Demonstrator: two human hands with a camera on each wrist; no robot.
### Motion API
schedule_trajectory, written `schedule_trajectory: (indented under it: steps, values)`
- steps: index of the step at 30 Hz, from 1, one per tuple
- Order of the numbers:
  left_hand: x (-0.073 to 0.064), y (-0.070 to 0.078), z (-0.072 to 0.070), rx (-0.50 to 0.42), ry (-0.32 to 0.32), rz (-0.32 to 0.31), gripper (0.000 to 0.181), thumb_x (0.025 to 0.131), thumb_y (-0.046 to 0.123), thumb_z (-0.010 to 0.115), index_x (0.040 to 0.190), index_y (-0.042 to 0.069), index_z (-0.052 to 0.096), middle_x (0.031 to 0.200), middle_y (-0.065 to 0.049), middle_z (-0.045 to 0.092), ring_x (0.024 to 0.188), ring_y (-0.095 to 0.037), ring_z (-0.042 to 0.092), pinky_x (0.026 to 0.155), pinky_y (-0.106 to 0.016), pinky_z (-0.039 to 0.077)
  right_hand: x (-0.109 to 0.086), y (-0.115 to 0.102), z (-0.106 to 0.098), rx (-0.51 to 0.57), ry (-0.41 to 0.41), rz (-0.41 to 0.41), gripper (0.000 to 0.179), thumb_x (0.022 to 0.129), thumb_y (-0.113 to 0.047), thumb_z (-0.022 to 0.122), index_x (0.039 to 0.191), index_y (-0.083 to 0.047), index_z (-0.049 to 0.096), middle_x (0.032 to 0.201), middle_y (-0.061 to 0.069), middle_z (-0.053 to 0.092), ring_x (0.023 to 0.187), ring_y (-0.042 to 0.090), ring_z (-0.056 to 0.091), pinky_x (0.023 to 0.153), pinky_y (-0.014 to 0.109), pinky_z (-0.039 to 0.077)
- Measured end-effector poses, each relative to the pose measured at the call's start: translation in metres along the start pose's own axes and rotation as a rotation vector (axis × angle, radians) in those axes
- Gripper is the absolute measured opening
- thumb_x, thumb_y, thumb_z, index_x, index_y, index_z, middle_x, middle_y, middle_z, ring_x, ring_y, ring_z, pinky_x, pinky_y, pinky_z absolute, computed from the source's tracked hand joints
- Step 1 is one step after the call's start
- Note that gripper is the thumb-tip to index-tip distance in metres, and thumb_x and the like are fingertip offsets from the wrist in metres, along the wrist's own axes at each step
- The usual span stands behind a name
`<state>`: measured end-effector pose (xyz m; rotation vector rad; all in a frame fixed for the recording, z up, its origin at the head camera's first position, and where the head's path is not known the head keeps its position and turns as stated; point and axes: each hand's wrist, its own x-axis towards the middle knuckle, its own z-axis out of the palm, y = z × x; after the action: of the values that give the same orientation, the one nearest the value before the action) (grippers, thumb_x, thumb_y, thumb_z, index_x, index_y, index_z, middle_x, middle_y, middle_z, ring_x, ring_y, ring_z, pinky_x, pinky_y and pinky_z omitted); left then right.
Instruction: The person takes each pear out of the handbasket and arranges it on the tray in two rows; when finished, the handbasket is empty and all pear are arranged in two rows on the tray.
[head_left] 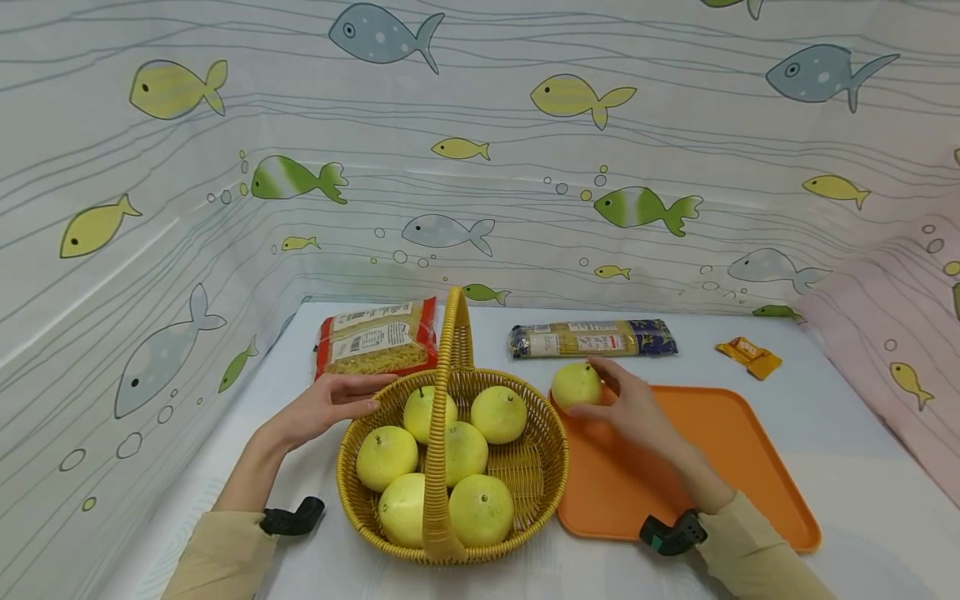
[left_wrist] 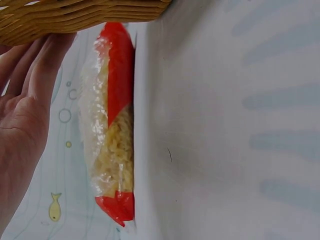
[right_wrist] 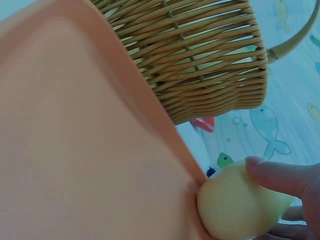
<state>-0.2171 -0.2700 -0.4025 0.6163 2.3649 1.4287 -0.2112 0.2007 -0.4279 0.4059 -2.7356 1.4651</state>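
Note:
My right hand [head_left: 633,410] holds a round yellow-green pear [head_left: 576,386] between thumb and fingers, at the far left corner of the orange tray [head_left: 738,450]. In the right wrist view the pear [right_wrist: 240,205] meets the tray's rim, with the thumb on its upper side. A yellow wicker basket [head_left: 351,508] with a tall handle stands left of the tray and contains several similar pears [head_left: 482,508]. With its fingers fairly straight, my left hand [head_left: 322,408] touches the basket's far left rim. The left wrist view shows those fingers against the basket's side.
Behind the basket lies a red-edged bag of pasta [head_left: 378,337]. A long clear pack of noodles [head_left: 592,339] with dark blue ends lies behind the tray. Farther right is a small orange packet [head_left: 748,357]. A fish-printed curtain [head_left: 510,183] encloses the table's back and sides.

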Motion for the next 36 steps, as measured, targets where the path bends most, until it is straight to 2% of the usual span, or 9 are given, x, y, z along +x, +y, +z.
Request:
schedule_trajectory:
  steps: [7,11,16,20,25,33,36]
  values:
    - [0.0,0.0,0.0,-0.008,0.001,0.002,0.046,0.1,0.024,0.063,0.144,0.014,0.056,0.149,-0.013,0.051,0.137,-0.035,0.046,0.096,-0.02,0.047,-0.004,-0.011,-0.01,-0.028,0.05,-0.006,0.081,0.085,-0.028,0.081,0.151,-0.005,0.041,0.154,0.02,0.042,0.143,0.039,0.038,0.113,0.054,0.034]
    - [0.0,0.001,-0.001,-0.012,0.0,0.003,0.046,0.1,0.023,0.062,0.144,0.013,0.056,0.15,-0.013,0.05,0.137,-0.034,0.046,0.096,-0.021,0.047,-0.007,-0.02,-0.014,-0.02,0.06,0.001,0.084,0.087,-0.033,0.079,0.154,-0.007,0.037,0.157,0.019,0.039,0.145,0.04,0.034,0.114,0.055,0.033]
    - [0.0,0.001,-0.002,0.01,0.001,-0.006,0.046,0.1,0.025,0.063,0.144,0.014,0.056,0.149,-0.013,0.051,0.135,-0.027,0.05,0.096,-0.02,0.047,-0.009,-0.03,-0.016,-0.013,0.103,-0.015,0.084,0.087,-0.035,0.079,0.155,-0.012,0.037,0.159,0.016,0.036,0.146,0.04,0.032,0.115,0.053,0.032]
    - [0.001,0.0,0.0,0.002,0.002,-0.01,0.046,0.1,0.025,0.063,0.144,0.014,0.056,0.149,-0.013,0.052,0.135,-0.031,0.049,0.095,-0.02,0.047,-0.013,-0.039,-0.017,0.008,0.129,-0.043,0.081,0.086,-0.035,0.08,0.154,-0.015,0.039,0.158,0.012,0.039,0.147,0.036,0.033,0.116,0.05,0.031]
    - [0.002,-0.001,0.002,-0.015,-0.004,-0.004,0.046,0.1,0.025,0.063,0.144,0.014,0.056,0.149,-0.013,0.051,0.137,-0.036,0.046,0.095,-0.021,0.048,-0.017,-0.059,-0.015,0.072,0.075,-0.06,0.081,0.085,-0.036,0.08,0.154,-0.022,0.039,0.158,0.005,0.04,0.148,0.03,0.032,0.117,0.049,0.03]
    - [0.001,0.0,0.001,-0.014,0.009,-0.023,0.046,0.099,0.025,0.063,0.144,0.014,0.056,0.148,-0.014,0.052,0.136,-0.034,0.048,0.095,-0.02,0.047,-0.006,-0.091,-0.003,0.159,0.008,-0.171,0.08,0.085,-0.027,0.082,0.153,-0.016,0.041,0.155,0.003,0.044,0.145,0.024,0.039,0.117,0.044,0.032]
    - [0.0,0.001,0.001,-0.012,0.002,-0.016,0.047,0.1,0.025,0.063,0.144,0.014,0.056,0.149,-0.014,0.051,0.136,-0.034,0.048,0.096,-0.021,0.047,-0.003,-0.098,0.001,0.183,-0.012,-0.182,0.079,0.084,-0.025,0.082,0.152,-0.018,0.042,0.155,0.004,0.044,0.144,0.024,0.04,0.117,0.044,0.032]
